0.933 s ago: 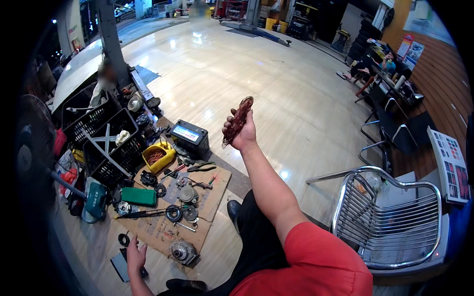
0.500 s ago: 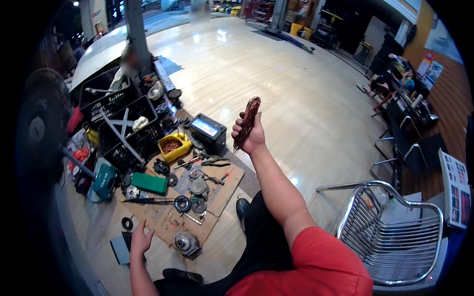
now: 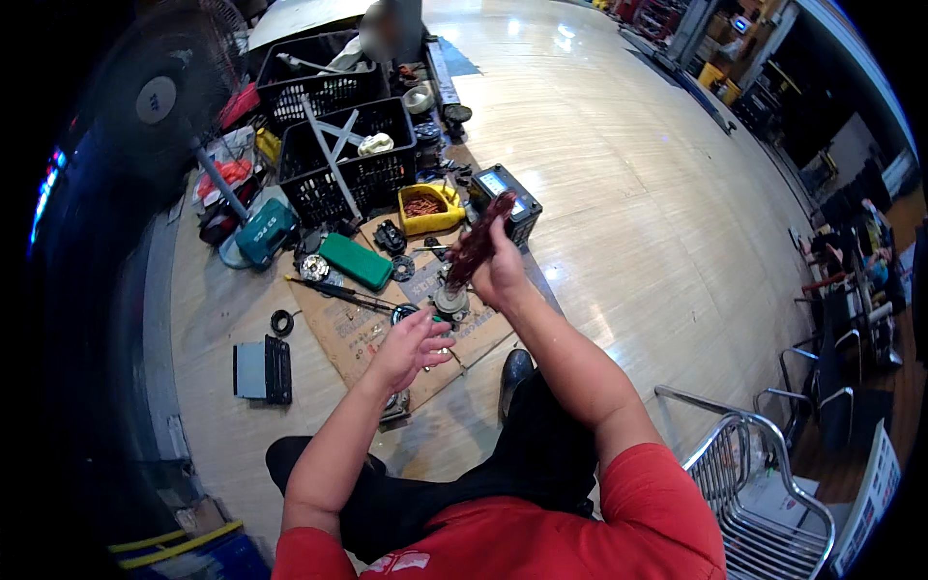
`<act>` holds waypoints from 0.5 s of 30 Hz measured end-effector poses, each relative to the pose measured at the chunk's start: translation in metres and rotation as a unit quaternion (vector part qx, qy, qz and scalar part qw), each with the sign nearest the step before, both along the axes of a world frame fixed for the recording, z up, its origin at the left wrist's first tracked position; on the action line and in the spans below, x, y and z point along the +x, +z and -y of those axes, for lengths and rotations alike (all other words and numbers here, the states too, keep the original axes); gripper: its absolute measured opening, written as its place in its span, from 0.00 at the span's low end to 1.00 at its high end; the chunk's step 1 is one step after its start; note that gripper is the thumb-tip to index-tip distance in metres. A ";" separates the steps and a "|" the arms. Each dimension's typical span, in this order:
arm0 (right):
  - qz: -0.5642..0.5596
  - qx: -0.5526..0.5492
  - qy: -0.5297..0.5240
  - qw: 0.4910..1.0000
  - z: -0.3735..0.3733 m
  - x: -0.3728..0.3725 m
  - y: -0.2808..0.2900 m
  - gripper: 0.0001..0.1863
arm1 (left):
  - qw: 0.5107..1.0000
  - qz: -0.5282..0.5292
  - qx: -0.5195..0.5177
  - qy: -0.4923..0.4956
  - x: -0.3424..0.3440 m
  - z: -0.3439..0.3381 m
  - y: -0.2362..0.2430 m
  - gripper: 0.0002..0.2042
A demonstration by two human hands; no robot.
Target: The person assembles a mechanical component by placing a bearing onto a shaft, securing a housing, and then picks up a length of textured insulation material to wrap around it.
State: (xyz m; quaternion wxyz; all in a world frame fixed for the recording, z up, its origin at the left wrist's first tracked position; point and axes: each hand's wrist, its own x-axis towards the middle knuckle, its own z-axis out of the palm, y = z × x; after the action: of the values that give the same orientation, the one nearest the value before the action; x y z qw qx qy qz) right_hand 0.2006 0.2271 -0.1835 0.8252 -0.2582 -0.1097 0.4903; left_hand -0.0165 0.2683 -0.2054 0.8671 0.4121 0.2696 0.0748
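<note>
My right hand [image 3: 498, 269] is closed round a dark red, stringy, elongated bundle [image 3: 478, 242], held up tilted in front of me; its exact kind I cannot make out. To its left and lower, my left hand [image 3: 414, 350] has its fingers apart and holds nothing. Beneath both hands lies a sheet of cardboard [image 3: 333, 338] with machine parts on it. A round metal part [image 3: 450, 305] shows just under the bundle, and a dark ring is partly covered by my left fingers. Behind the bundle stands a black battery [image 3: 522, 224], partly hidden.
A cut yellow container [image 3: 440, 220] holds copper-coloured pieces. Beside it are a green case [image 3: 356, 261] and black crates [image 3: 360, 182]. A teal case [image 3: 266, 237] and a fan [image 3: 157, 100] stand left. A metal chair [image 3: 744, 483] is at my right; a grey-black box [image 3: 261, 370] lies on the floor.
My view has tilted down and to the left. The right hand has brought the bundle lower, over the parts. My left hand has come up and inward, toward the bundle.
</note>
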 end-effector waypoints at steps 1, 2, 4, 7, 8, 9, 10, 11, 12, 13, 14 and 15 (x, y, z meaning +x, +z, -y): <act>0.013 0.005 0.029 0.999 0.000 -0.012 -0.008 0.22 | 0.999 0.021 -0.045 0.000 0.001 0.000 -0.003 0.22; 0.010 0.016 0.047 0.999 0.000 -0.023 -0.015 0.21 | 0.995 0.043 -0.090 0.001 0.000 0.001 -0.006 0.20; 0.026 0.028 0.089 0.995 0.001 -0.040 -0.018 0.20 | 0.993 0.079 -0.087 0.017 0.000 0.003 -0.004 0.18; 0.178 -0.017 0.155 0.972 0.004 -0.050 -0.021 0.21 | 0.992 0.094 -0.070 0.040 -0.005 -0.003 -0.014 0.14; 0.226 0.000 0.199 0.954 0.003 -0.046 -0.027 0.24 | 0.993 0.092 -0.062 0.047 -0.006 -0.006 -0.019 0.13; 0.229 0.016 0.186 0.955 0.004 -0.045 -0.023 0.26 | 0.995 0.071 0.018 0.067 -0.007 -0.006 -0.021 0.12; 0.231 0.034 0.173 0.957 0.004 -0.045 -0.013 0.28 | 0.990 0.046 0.100 0.088 -0.010 -0.006 -0.020 0.11; 0.232 0.051 0.159 0.958 0.003 -0.043 -0.007 0.30 | 0.977 0.022 0.181 0.107 -0.013 -0.006 -0.020 0.10; 0.200 0.056 0.164 0.964 0.004 -0.034 -0.003 0.37 | 0.968 -0.004 0.222 0.118 -0.014 -0.005 -0.015 0.10; 0.159 0.083 0.144 0.973 0.003 -0.030 0.000 0.33 | 0.956 -0.029 0.262 0.127 -0.015 -0.004 -0.008 0.10; 0.096 0.087 0.136 0.982 0.004 -0.025 0.003 0.34 | 0.942 -0.055 0.302 0.137 -0.015 -0.003 -0.005 0.10; 0.030 0.093 0.129 0.987 0.004 -0.024 0.007 0.35 | 0.923 -0.067 0.353 0.138 -0.017 -0.004 -0.008 0.12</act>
State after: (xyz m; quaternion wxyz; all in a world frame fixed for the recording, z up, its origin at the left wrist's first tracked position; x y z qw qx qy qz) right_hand 0.1771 0.2234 -0.1767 0.7720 -0.1784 -0.2123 0.5720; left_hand -0.0337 0.2723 -0.2136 0.6264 0.6542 0.3375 0.2565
